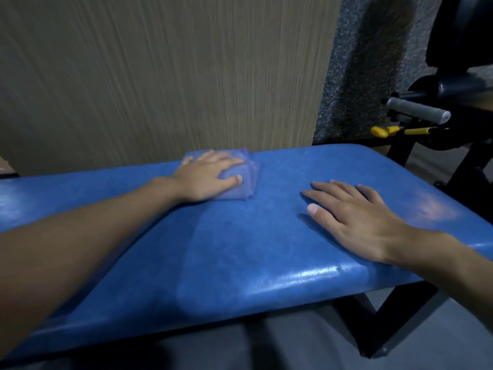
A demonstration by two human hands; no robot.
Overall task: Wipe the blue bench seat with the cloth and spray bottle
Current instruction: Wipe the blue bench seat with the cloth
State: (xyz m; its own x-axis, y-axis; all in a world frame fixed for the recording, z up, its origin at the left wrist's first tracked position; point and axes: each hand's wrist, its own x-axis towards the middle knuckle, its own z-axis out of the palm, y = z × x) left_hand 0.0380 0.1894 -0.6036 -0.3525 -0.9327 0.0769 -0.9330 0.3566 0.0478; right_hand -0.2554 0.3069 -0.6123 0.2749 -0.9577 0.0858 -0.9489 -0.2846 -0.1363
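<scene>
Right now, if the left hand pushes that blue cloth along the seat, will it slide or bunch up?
The cloth looks thin, folded and floppy, so its loose edges may bunch. The bench seat looks smooth and glossy, so the cloth should probably slide easily under the flat left hand.

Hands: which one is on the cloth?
The left hand, pressing the folded blue cloth at the far edge; the right hand rests flat on the bare bench seat.

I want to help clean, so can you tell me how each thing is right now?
bench seat: blue, shiny along the near edge
cloth: folded, lying at the seat's far edge
left hand: flat, pressing down on it
right hand: flat on the seat, holding nothing
spray bottle: not in view
</scene>
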